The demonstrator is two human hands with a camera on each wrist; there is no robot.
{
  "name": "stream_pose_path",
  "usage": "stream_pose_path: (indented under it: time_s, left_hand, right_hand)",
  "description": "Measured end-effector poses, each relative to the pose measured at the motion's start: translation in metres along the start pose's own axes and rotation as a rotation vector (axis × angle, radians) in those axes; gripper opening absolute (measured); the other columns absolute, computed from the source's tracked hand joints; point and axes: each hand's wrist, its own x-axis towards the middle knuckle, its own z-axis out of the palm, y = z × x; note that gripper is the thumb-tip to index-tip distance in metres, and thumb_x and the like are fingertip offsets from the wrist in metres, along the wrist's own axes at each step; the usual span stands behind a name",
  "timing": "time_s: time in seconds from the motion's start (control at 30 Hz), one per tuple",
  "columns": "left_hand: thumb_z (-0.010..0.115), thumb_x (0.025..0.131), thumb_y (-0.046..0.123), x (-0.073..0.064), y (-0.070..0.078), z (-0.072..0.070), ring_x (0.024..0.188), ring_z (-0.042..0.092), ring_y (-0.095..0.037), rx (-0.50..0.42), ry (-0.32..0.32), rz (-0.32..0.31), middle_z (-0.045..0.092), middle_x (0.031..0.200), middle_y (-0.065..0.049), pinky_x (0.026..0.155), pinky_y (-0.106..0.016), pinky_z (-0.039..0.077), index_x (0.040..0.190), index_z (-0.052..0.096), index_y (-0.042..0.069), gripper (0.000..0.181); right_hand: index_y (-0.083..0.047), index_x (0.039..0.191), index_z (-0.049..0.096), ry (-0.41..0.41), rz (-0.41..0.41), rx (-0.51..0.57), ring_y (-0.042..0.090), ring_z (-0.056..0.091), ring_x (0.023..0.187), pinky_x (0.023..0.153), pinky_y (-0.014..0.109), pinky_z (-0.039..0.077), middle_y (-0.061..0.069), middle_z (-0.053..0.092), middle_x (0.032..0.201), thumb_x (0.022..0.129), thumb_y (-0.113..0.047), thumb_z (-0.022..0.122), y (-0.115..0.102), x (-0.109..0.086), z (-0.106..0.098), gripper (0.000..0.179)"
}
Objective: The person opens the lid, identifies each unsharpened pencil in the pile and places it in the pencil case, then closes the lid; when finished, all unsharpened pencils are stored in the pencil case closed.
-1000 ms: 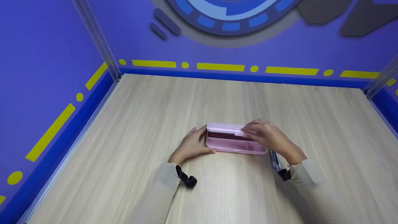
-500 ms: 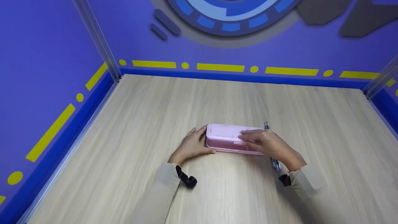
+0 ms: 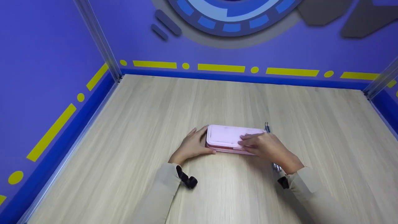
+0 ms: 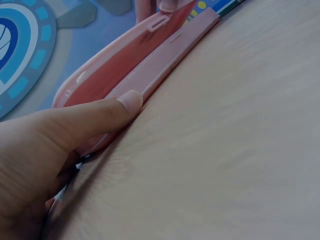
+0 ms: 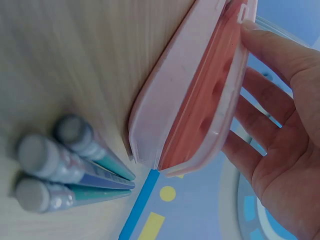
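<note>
A pink plastic pencil case (image 3: 228, 136) lies on the wooden table, its lid tilted down with a narrow gap along the front. My left hand (image 3: 192, 145) grips the case's left end, thumb along the front wall (image 4: 165, 61) of the base and fingers behind. My right hand (image 3: 266, 146) holds the lid's front edge near the right end. In the right wrist view the thumb (image 5: 270, 45) lies at the lid's clasp slot, with the fingers on the lid's outer side. Through the gap the inside looks reddish; its contents are hidden.
Three pencils (image 5: 47, 157) with pale rounded ends lie on the table just right of the case, partly under my right hand in the head view. The wooden table (image 3: 155, 109) is bordered by blue panels (image 3: 56, 46) at the back and sides.
My right hand has swung the lid forward and down over the case, covering the dark and red items seen inside earlier. The left hand stays at the left end.
</note>
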Motion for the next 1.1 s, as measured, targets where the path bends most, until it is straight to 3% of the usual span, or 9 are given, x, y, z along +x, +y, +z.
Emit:
stream_pose_path:
  time_s: [0.3,0.67,1.1]
  left_hand:
    - [0.085,0.065,0.047,0.0006,-0.0003,0.0001,0.144,0.025,-0.038,0.02,-0.005,0.004,0.042,0.151,-0.006,0.123,-0.043,0.013,0.151,0.031,0.015,0.107]
    - [0.084,0.066,0.049,0.0007,-0.0016,0.0003,0.144,0.026,-0.038,0.024,-0.004,0.011,0.041,0.151,-0.008,0.122,-0.045,0.015,0.151,0.03,0.012,0.108]
    - [0.084,0.065,0.049,0.0026,-0.0013,0.001,0.142,0.032,-0.035,0.042,-0.003,0.024,0.044,0.15,-0.007,0.122,-0.044,0.015,0.151,0.03,0.012,0.108]
  right_hand:
    - [-0.013,0.105,0.076,-0.054,0.026,-0.049,0.021,0.067,0.107,0.093,0.042,0.054,0.006,0.071,0.113,0.079,-0.017,0.078,-0.0063,0.0001,0.0017,0.027]
    - [-0.011,0.103,0.076,-0.029,0.021,-0.047,0.022,0.068,0.105,0.09,0.043,0.055,0.008,0.071,0.111,0.077,-0.013,0.078,-0.007,-0.0002,0.0053,0.026]
    - [-0.013,0.104,0.076,-0.038,0.072,-0.024,0.022,0.067,0.108,0.093,0.043,0.054,0.007,0.069,0.115,0.08,-0.015,0.076,-0.0088,-0.0022,0.0077,0.025]
